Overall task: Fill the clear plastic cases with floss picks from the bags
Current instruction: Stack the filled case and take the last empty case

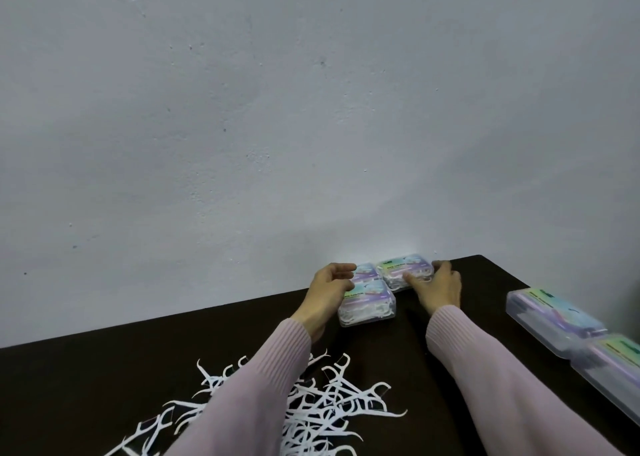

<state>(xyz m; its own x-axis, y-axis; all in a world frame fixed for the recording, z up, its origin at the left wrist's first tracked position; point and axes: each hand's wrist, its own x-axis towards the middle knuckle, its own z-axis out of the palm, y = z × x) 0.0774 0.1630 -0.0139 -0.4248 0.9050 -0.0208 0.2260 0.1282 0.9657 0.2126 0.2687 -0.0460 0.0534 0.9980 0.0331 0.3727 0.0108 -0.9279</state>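
Note:
Three filled clear cases stand together at the table's far edge by the wall: a front one [367, 303], a rear left one [366, 271] and a rear right one [404, 270]. My right hand [437, 286] grips the rear right case, thumb on its front and fingers round its far right corner. Loosely curled, my left hand [328, 290] sits against the left side of the group, fingertips touching the rear left case. A heap of loose white floss picks [318, 403] lies near me, partly under my left sleeve.
Two more clear cases with coloured labels, one [554, 320] and another [613, 363], lie along the right side of the dark table [104, 372]. A grey wall [277, 109] rises right behind the table. No bags are in view.

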